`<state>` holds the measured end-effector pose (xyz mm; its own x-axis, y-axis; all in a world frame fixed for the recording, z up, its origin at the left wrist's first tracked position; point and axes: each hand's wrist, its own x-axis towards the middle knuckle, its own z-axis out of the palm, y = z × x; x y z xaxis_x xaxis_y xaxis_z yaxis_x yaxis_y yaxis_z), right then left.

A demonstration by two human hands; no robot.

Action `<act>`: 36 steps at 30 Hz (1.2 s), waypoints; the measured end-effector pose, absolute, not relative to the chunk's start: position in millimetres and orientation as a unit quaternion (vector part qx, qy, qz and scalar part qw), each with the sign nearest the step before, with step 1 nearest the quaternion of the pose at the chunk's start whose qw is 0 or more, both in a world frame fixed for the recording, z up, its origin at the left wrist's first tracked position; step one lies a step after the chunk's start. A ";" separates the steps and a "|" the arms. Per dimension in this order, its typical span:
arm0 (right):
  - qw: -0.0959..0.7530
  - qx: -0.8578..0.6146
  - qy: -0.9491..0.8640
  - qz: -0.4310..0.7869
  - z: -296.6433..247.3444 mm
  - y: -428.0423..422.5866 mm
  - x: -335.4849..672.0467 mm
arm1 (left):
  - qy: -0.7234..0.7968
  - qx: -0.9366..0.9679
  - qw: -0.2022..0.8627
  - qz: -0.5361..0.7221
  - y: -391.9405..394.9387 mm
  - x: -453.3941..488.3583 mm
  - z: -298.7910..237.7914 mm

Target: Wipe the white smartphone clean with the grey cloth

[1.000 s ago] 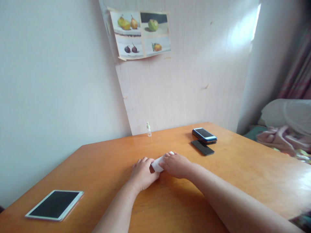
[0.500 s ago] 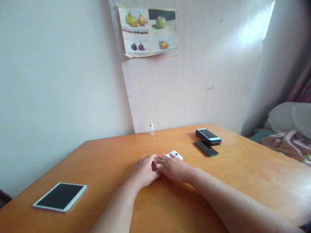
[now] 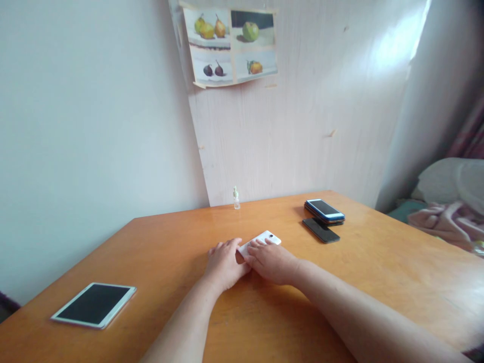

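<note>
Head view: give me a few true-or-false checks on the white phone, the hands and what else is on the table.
Both the left hand and the right hand touch the white phone. True.
The tablet lies to the right of the hands. False: it lies to their left on the table.
The black phone lies beside the blue-cased phone. True.
The small bottle has tipped over. False: it stands upright by the wall.

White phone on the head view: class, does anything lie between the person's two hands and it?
Nothing visible does. The left hand and right hand both touch the near end of the white phone on the table. The black phone lies off to the right, apart.
</note>
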<state>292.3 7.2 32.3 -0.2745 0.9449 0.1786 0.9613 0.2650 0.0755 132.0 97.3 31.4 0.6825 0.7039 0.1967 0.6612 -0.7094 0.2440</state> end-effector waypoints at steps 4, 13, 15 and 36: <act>0.051 -0.648 -0.759 -0.031 39.3 6.6 295.4 | 0.369 0.915 0.066 0.150 98.1 131.3 30.0; 0.017 -0.766 -0.643 -0.007 44.2 7.5 299.2 | 0.359 0.918 0.081 0.149 98.7 131.4 28.8; 0.038 -0.716 -0.697 0.000 43.0 2.6 282.5 | 0.357 0.917 0.079 0.158 99.6 131.1 28.0; 0.187 -0.808 -0.559 -0.002 31.4 24.8 341.8 | 0.343 0.919 0.086 0.173 100.3 131.7 25.3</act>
